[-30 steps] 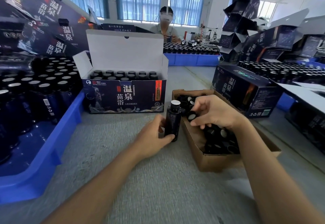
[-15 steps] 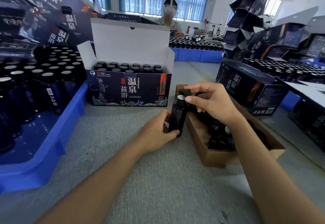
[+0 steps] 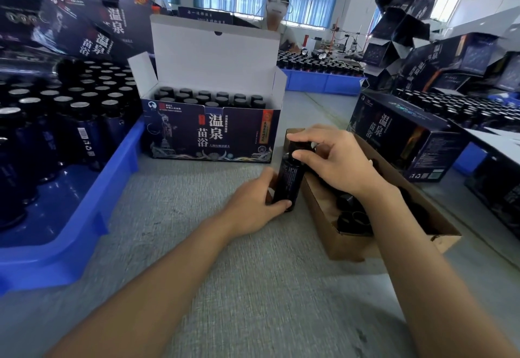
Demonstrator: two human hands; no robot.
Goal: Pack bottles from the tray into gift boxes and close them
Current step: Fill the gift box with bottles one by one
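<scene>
While left hand (image 3: 259,206) grips the bottle (image 3: 289,180) low on its body, right hand (image 3: 334,161) pinches the cap (image 3: 299,146) at its top. Bottle stands near upright on the table (image 3: 225,273), just beside the carton (image 3: 365,245) of loose caps, short of the open gift box (image 3: 211,132).

Risks, as I judge them:
- Cap seated crooked could jam.
- Cap left loose could leak inside the box.
- Twisting could tip the bottle if the lower grip slackens.

Gift box looks nearly full. Tray (image 3: 90,217) at left holds many more.

Dark bottle (image 3: 288,180) (labelled) upright near open gift box (image 3: 211,132).
</scene>
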